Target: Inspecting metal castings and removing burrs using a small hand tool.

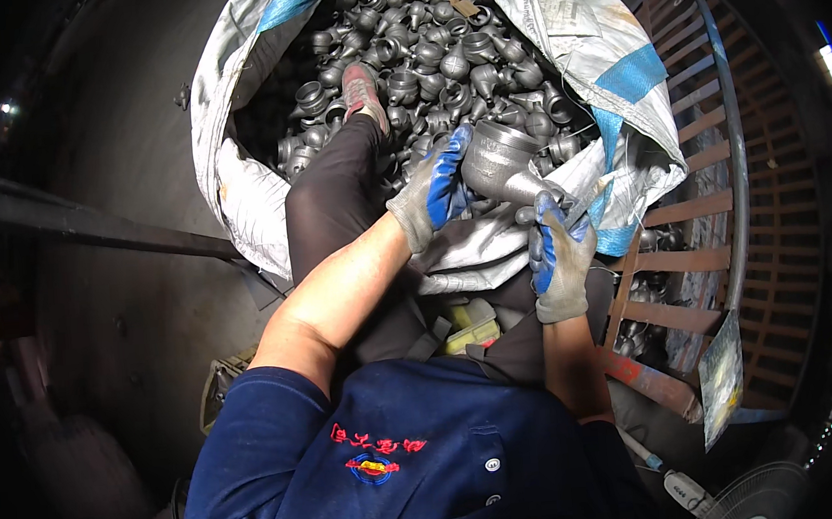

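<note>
Between my hands is a large grey metal casting (pixel 500 165), bulb-shaped, with a wide ringed mouth and a narrow neck pointing toward my right hand. My left hand (pixel 436 189), in a grey glove with blue coating, grips the casting's left side near the mouth. My right hand (pixel 562 261), gloved the same way, is closed at the neck end. From its fingers sticks out a flat grey tool (pixel 586 201), bladed or file-like; its exact kind does not show. Beyond my hands, a big white woven sack (pixel 222 181) stands open, filled with similar castings (pixel 404 87).
My foot in a reddish shoe (pixel 362 92) rests on the castings. A rusty slatted metal rack (pixel 692 207) stands at my right, with more castings behind its slats. A metal bar (pixel 105 223) runs at the left. A fan (pixel 763 498) sits at the lower right.
</note>
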A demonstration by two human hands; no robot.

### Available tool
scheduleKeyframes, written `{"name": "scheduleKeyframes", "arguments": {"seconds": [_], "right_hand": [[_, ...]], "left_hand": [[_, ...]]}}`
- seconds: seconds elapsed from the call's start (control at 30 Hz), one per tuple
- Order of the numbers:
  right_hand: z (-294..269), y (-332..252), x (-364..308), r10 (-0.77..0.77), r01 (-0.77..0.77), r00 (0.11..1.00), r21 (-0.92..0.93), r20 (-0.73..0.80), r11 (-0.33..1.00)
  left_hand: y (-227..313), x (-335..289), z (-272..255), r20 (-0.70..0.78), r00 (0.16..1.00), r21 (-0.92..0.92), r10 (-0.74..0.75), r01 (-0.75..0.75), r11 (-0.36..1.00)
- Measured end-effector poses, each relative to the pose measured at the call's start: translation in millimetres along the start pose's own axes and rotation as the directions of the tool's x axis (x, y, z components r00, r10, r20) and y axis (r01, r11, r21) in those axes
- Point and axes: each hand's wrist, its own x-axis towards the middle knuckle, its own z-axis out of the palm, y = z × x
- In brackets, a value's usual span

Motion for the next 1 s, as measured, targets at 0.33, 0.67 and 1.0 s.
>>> {"name": "scheduleKeyframes", "arguments": {"seconds": [0.33, 0.67, 1.0], "right_hand": [[-2, 18, -2, -0.001, -0.002, 1.000, 0.133, 0.025, 0.991], [-45, -6, 15, 0.136, -0.178, 0.970, 0.213, 0.201, 0.961], [-43, -30, 23, 0.090, -0.050, 0.982, -0.231, 0.166, 0.972]], "left_hand": [[2, -5, 9, -0.094, 0.941, 0.514, 0.327, -0.235, 0.825], [25, -24, 26, 0.176, 0.970, 0.673, 0.168, -0.243, 0.699], [22, -25, 27, 0.586, 0.808, 0.805, 0.069, -0.570, -0.165]]}}
